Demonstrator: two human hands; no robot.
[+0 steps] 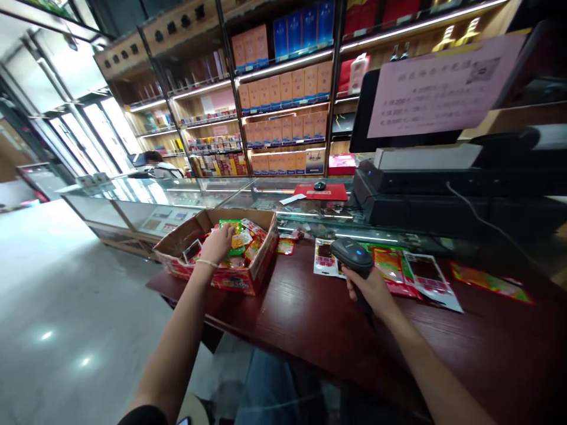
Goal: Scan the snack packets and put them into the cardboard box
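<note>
My left hand (217, 242) is inside an open cardboard box (230, 280) on the dark red counter. Its fingers are curled at a green snack packet (239, 241) among other small packets, and the fingertips are partly hidden. In my right hand (368, 289) is a black barcode scanner (353, 255) with a small blue light on top, its head pointing left and away from me. Under and beside the scanner lie a white-edged packet (325, 258), a red and green packet (388, 265) and a white packet with a dark window (429, 274).
One small packet (286, 247) lies right of the box, another (491, 282) at the far right. Behind the counter (292, 310) stands a glass case (212, 198) with a red mouse pad (332, 192). A monitor bearing a pink sheet (425, 94) rises at right. Shelves hold boxed goods.
</note>
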